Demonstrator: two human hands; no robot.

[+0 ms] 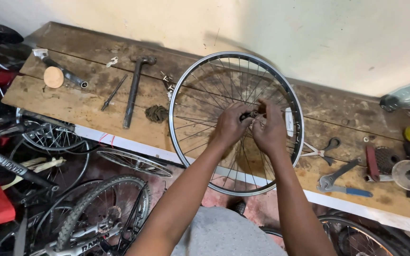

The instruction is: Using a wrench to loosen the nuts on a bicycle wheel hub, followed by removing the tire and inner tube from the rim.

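Note:
A bare bicycle wheel rim (184, 85) with thin spokes lies flat on a worn wooden workbench (81, 102), its near part hanging past the bench's front edge. The dark hub (251, 114) sits at the wheel's middle. My left hand (229, 126) grips the hub from the left with curled fingers. From the right, my right hand (270, 129) closes its fingertips on the same hub. Both forearms reach up from the bottom of the view.
On the bench lie a hammer (135, 90), a thin rod (114, 93), a round wooden disc (53, 77), a dark rag (157, 114), pliers (322, 150), a blue-handled wrench (342, 182) and a sprocket cluster (386, 159). Bicycles and a tyred wheel (101, 208) crowd the floor at left.

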